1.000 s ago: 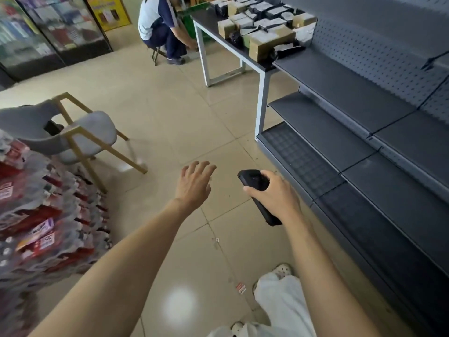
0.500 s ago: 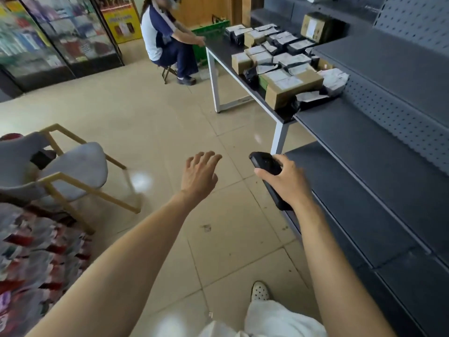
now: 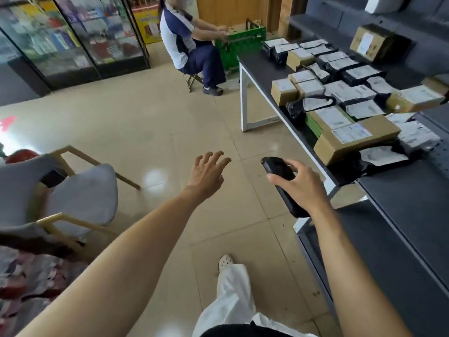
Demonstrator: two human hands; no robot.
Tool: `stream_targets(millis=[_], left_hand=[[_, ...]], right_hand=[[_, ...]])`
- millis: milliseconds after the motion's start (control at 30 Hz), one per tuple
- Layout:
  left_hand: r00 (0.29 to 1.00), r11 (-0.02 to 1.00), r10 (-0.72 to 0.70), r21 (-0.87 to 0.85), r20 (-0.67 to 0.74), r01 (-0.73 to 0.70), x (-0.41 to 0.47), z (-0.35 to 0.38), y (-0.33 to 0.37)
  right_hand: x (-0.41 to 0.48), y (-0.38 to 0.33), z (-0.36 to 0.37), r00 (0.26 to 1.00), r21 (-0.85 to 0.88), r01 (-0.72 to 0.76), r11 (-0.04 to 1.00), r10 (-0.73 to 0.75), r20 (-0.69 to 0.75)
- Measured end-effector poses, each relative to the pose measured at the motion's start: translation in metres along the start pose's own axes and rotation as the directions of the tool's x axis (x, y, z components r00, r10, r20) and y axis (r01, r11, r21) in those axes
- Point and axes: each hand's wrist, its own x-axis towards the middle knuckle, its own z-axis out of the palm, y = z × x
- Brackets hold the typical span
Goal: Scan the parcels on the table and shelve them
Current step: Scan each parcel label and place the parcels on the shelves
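Many brown cardboard boxes (image 3: 349,147) and crinkled black plastic mailers (image 3: 359,74), all white-labelled, are crowding the dark-topped, white-legged table (image 3: 262,69). The right hand (image 3: 301,183) is gripping a slim black handheld scanner (image 3: 274,166); the left hand (image 3: 206,176) is hovering with fingers loosely spread, holding nothing.

Bright, even indoor light. The glossy tiled floor (image 3: 170,132) carries a white glare spot just left of centre and a washed-out patch at nine o'clock. Glass cabinets (image 3: 73,37) at eleven o'clock look hazy. Wrapped goods (image 3: 29,283) at seven o'clock smear. The shelf (image 3: 413,215) at four o'clock bows. Labels on the parcels (image 3: 354,139) are unreadable.
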Motion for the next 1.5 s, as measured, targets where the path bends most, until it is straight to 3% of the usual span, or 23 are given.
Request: stream_targets(millis=[167,500,800,933,1167,1367,1500], left_hand=[[0.997,1.0,0.006,0.017,-0.079,-0.005,0.141,-0.027,-0.085],[0.993,0.992,0.118,0.052,0.0,-0.118,0.349,0.005,-0.181],[0.992,0.989,0.122,0.082,-0.034,-0.119,0.592,0.013,-0.256],[0.986,0.991,0.12,0.073,-0.112,-0.112,0.702,-0.003,-0.284],[0.992,0.992,0.115,0.061,-0.05,-0.112,0.83,0.026,-0.336],[0.966,0.966,0.254,0.045,0.04,-0.255,0.961,0.06,-0.358],[0.908,0.91,0.407,0.037,0.094,-0.412,1.053,0.077,-0.356]], right_hand=[[0.133,-0.065,0.011,0.998,0.037,0.027,0.999,-0.024,-0.06],[0.337,-0.104,0.051,0.995,0.105,-0.067,0.992,0.075,-0.07],[0.604,-0.15,0.011,0.992,0.082,-0.015,0.996,0.025,-0.125],[0.724,-0.186,-0.011,0.986,0.084,0.04,0.996,-0.026,-0.167],[0.853,-0.186,0.01,0.998,0.04,-0.04,0.998,0.043,-0.055],[0.95,-0.181,0.009,0.977,0.051,-0.142,0.988,0.149,-0.151],[1.014,-0.184,0.005,0.935,0.101,-0.228,0.968,0.247,-0.254]])
